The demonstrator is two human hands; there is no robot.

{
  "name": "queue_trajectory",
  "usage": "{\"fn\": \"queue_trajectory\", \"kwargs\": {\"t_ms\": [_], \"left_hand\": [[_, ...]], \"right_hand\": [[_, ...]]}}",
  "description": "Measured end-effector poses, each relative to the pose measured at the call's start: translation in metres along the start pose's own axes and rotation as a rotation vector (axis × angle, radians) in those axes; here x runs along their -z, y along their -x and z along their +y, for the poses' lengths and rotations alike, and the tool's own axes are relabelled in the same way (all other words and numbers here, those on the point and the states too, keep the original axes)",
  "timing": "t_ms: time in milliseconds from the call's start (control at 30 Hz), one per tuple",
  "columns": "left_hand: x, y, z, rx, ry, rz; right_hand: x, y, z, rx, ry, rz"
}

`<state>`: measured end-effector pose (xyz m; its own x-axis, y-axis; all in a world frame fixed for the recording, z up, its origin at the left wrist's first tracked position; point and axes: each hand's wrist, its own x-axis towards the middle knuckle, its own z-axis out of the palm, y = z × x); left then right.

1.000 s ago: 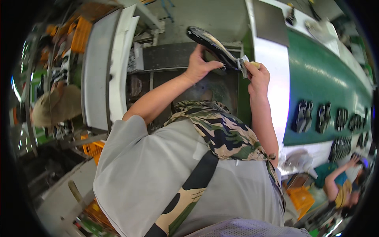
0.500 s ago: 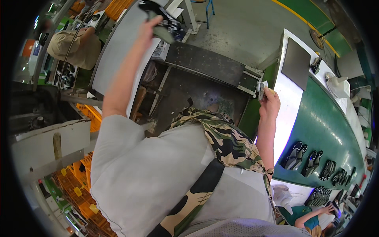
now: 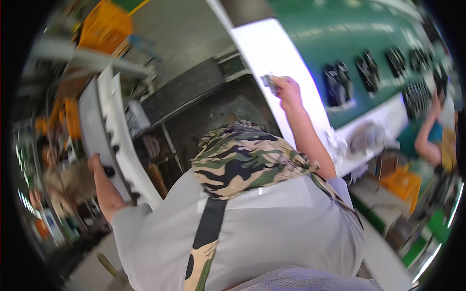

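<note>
My right hand (image 3: 287, 90) reaches out over the brightly lit white tabletop (image 3: 266, 41). Its fingers are closed on a small grey-white wad (image 3: 268, 83), perhaps a crumpled cloth; motion smears its detail. Far out to the left, my left hand (image 3: 94, 162) is at the long grey table (image 3: 94, 114). Its fingers are too small and blurred to read. A dark object (image 3: 109, 171) shows beside that wrist, its kind unclear. A camouflage-patterned apron (image 3: 242, 157) covers part of my front.
Pairs of dark shoes (image 3: 338, 85) stand in a row on the green surface (image 3: 310, 29) at the right. A co-worker's arm (image 3: 427, 133) reaches toward shoes there. Ahead is a dark low bench (image 3: 182, 89). An orange crate (image 3: 106, 26) stands far left, and another person (image 3: 68, 186) is beyond the grey table.
The view has swung round. My left hand, which held a dark shoe out ahead, is now low at the left, with no shoe plainly in it. My right hand keeps the wad.
</note>
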<state>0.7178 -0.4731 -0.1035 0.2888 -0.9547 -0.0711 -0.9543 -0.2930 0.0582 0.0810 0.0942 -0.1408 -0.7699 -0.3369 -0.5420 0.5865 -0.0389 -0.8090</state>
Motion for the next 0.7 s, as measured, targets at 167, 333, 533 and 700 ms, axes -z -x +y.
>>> {"fn": "queue_trajectory", "kwargs": {"t_ms": [167, 333, 533, 700], "left_hand": [[-0.088, 0.108, 0.232, -0.457, 0.541, -0.319], [-0.108, 0.429, 0.432, -0.622, 0.633, -1.326], [-0.173, 0.681, 0.515, -0.744, 0.152, -1.945], [-0.225, 0.788, 0.570, -0.551, -0.029, -1.855]], "right_hand": [[0.064, 0.013, 0.001, -0.001, -0.148, 0.107], [0.130, 0.059, -0.006, 0.060, -0.254, 0.301], [0.183, 0.124, -0.007, 0.203, -0.428, 0.578], [0.202, 0.172, 0.029, 0.310, -0.629, 0.868]]}}
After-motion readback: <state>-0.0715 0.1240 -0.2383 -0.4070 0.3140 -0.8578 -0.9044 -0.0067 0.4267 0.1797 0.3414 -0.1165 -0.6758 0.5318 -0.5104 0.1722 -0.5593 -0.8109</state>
